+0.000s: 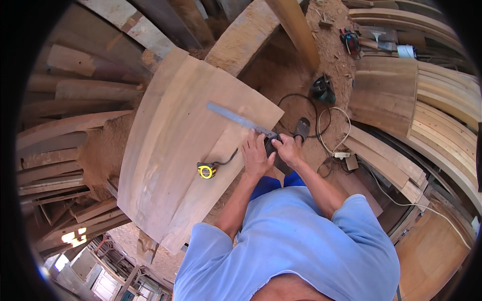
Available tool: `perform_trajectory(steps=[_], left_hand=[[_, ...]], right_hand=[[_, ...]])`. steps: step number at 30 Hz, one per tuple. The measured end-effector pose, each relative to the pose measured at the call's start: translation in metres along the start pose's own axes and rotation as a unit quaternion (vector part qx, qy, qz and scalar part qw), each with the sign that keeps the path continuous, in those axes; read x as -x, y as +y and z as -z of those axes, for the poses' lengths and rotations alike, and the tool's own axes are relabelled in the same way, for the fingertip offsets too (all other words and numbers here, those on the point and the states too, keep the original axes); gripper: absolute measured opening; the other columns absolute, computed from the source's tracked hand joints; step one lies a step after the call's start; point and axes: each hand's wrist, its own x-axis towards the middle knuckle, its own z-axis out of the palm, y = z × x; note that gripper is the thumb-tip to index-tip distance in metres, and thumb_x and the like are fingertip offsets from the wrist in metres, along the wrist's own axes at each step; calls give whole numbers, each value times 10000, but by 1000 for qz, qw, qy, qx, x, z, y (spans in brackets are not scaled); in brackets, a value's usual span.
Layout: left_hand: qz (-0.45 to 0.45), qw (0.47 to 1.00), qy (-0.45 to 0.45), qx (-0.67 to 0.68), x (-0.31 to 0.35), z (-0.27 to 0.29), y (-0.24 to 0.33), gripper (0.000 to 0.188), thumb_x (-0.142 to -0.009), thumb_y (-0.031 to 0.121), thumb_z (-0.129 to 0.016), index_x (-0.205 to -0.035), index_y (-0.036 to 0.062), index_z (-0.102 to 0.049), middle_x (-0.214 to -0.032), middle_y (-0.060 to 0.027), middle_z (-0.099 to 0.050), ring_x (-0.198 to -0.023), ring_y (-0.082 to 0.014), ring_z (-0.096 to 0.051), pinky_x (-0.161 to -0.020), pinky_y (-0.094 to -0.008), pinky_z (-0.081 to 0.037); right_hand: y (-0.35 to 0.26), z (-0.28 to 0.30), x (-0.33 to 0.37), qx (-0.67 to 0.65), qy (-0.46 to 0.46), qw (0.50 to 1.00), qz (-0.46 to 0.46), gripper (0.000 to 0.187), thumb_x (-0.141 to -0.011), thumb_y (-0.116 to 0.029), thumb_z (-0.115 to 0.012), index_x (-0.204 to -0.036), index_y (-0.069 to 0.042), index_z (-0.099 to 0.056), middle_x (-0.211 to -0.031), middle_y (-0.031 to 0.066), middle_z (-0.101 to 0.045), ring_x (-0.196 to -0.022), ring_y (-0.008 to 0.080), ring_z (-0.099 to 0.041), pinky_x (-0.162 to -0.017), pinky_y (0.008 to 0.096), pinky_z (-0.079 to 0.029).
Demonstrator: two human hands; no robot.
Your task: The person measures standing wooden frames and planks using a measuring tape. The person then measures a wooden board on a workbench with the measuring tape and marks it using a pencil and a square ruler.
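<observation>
A try square (236, 118) with a grey metal blade and dark stock lies at the right edge of a broad wooden panel (165, 145), its blade angled across the wood. My left hand (257, 156) rests beside the stock, fingers stretched toward the blade's near end. Closed around the dark stock at the panel's edge is my right hand (288, 151), partly hiding it. To the left of my left hand, a yellow and black tape measure (206, 171) sits on the panel with its black strap trailing toward me.
Sawdust and a power tool (322, 89) with a black cord lie on the floor to the right. A white power strip (341, 155) trails a pale cable. Stacked boards (447, 135) fill the right side; more planks (55, 160) crowd the left. A thick timber beam (246, 37) is beyond the panel.
</observation>
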Motion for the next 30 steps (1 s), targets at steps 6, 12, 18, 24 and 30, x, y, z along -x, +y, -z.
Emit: perform_trajectory(steps=[6, 12, 18, 24, 30], left_hand=[[-77, 995, 23, -51, -27, -15, -20, 1035, -624, 329, -839, -1511, 61, -376, -1584, -354, -212, -1478, -546, -175, -1190, -619, -205], [-88, 994, 35, -47, -37, -13, -38, 949, -617, 326, -814, -1490, 171, -475, -1603, -325, -237, -1498, -519, -182, -1201, -616, -171], [-101, 991, 46, -77, -40, -18, -37, 905, -634, 417, -768, -1484, 233, -519, -1626, -253, -276, -1515, -471, -198, -1210, -604, -152], [-86, 993, 47, -73, -41, -17, -34, 895, -640, 431, -763, -1486, 268, -518, -1629, -250, -272, -1519, -464, -188, -1213, -599, -143], [-76, 994, 48, -61, -43, -14, -30, 874, -656, 422, -762, -1482, 268, -524, -1627, -258, -272, -1517, -469, -191, -1215, -595, -129]], right_hand=[[41, -24, -37, -65, 68, 995, 6, 269, -908, -206, -661, -852, 55, -626, -730, 152, -625, -713, 181, -586, -651, 400, -465], [39, -29, -35, -139, 51, 989, -2, 231, -886, -170, -692, -856, 48, -620, -726, 112, -621, -708, 148, -559, -626, 367, -459], [42, -30, -36, -145, 74, 987, -13, 185, -914, -156, -694, -907, 18, -632, -723, 38, -595, -656, 99, -515, -567, 302, -419], [53, -36, -41, -168, 82, 982, 5, 170, -960, -150, -671, -992, 16, -655, -727, -21, -573, -617, 66, -476, -527, 260, -379], [52, -38, -42, -195, 87, 977, -3, 144, -963, -111, -669, -1006, 25, -651, -787, -3, -617, -665, 72, -522, -584, 256, -430]])
